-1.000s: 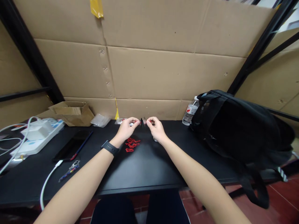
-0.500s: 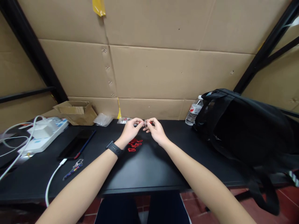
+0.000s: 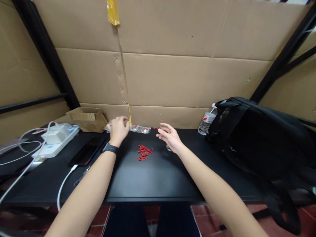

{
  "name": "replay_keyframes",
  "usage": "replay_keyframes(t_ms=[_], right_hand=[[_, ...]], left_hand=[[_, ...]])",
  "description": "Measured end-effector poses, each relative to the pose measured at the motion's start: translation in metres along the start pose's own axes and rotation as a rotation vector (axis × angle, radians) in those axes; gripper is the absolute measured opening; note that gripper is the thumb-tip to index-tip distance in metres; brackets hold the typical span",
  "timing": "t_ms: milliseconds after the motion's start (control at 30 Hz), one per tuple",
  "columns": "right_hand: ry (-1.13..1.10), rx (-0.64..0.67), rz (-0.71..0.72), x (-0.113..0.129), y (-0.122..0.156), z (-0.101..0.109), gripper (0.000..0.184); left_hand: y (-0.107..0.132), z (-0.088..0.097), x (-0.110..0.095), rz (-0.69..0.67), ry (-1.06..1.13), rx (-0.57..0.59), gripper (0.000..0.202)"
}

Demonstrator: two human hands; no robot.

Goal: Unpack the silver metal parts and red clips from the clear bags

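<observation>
Left hand [image 3: 119,130] moved left, beside plastic bag [image 3: 107,127]

Its grip is half-open, nothing seen inside; contact with the bag cannot be told. Right hand [image 3: 171,138], mid-frame and farther off, pinches a small red-looped piece [image 3: 156,128]. Red cords [image 3: 144,151] lie between, lower.

Smooth black tabletop [image 3: 158,181] with a soft sheen; matt cardboard wall [image 3: 168,79]; glossy yellow tape [image 3: 113,13]; 1 clear plastic bottle [image 3: 206,124]; matt cloth bag [image 3: 259,141]; shiny plastic packets [image 3: 145,130]; red cords [image 3: 144,152], apparently textile.
</observation>
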State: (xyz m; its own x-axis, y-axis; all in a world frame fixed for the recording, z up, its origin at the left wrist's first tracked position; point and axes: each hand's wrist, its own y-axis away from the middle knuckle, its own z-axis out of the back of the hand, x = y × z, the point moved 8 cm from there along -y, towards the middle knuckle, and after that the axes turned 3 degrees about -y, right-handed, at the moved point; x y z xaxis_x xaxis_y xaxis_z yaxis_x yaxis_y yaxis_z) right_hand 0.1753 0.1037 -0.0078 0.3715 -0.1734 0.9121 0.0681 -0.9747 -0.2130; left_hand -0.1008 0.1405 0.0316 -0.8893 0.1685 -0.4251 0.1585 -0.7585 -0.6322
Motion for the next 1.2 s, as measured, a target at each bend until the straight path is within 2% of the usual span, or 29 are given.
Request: replay_keyframes(t_ms=[67, 133, 200, 267, 333, 433, 600, 667, 733, 833, 967, 1033, 1100, 1200], right_hand=[[0.020, -0.022, 0.023, 0.003, -0.002, 0.006, 0.053], [0.035, -0.045, 0.045, 0.006, -0.004, 0.012, 0.053], [0.045, -0.066, 0.068, 0.010, -0.005, 0.016, 0.052], [0.054, -0.078, 0.091, 0.015, -0.006, 0.019, 0.052], [0.059, -0.081, 0.113, 0.020, -0.007, 0.020, 0.053], [0.065, -0.090, 0.140, 0.027, -0.007, 0.022, 0.053], [0.092, -0.104, 0.166, 0.035, -0.008, 0.028, 0.053], [0.100, -0.108, 0.174, 0.036, -0.009, 0.030, 0.053], [0.107, -0.113, 0.175, 0.036, -0.010, 0.032, 0.053], [0.126, -0.121, 0.167, 0.035, -0.011, 0.034, 0.053], [0.141, -0.118, 0.146, 0.034, -0.011, 0.035, 0.055], [0.136, -0.108, 0.135, 0.034, -0.012, 0.035, 0.055], [0.132, -0.099, 0.132, 0.034, -0.012, 0.036, 0.055], [0.131, -0.091, 0.129, 0.035, -0.012, 0.035, 0.055]], left_hand=[[-0.007, 0.007, 0.042, 0.155, -0.151, -0.017, 0.036], [-0.009, 0.007, 0.075, 0.271, -0.229, 0.003, 0.040], [-0.008, 0.002, 0.096, 0.365, -0.230, 0.064, 0.039], [-0.006, -0.002, 0.107, 0.428, -0.209, 0.112, 0.034], [-0.005, 0.000, 0.110, 0.462, -0.193, 0.101, 0.033], [-0.005, 0.014, 0.109, 0.478, -0.162, -0.004, 0.035], [-0.009, 0.044, 0.095, 0.388, -0.125, -0.214, 0.039], [-0.010, 0.049, 0.089, 0.360, -0.123, -0.253, 0.039], [-0.010, 0.045, 0.088, 0.354, -0.116, -0.243, 0.037], [-0.008, 0.029, 0.092, 0.374, -0.118, -0.167, 0.031], [-0.004, 0.003, 0.111, 0.482, -0.138, 0.007, 0.030], [-0.004, -0.005, 0.123, 0.549, -0.102, 0.059, 0.032], [-0.005, -0.007, 0.133, 0.595, -0.032, 0.057, 0.034], [-0.008, -0.002, 0.146, 0.630, 0.077, -0.032, 0.036]])
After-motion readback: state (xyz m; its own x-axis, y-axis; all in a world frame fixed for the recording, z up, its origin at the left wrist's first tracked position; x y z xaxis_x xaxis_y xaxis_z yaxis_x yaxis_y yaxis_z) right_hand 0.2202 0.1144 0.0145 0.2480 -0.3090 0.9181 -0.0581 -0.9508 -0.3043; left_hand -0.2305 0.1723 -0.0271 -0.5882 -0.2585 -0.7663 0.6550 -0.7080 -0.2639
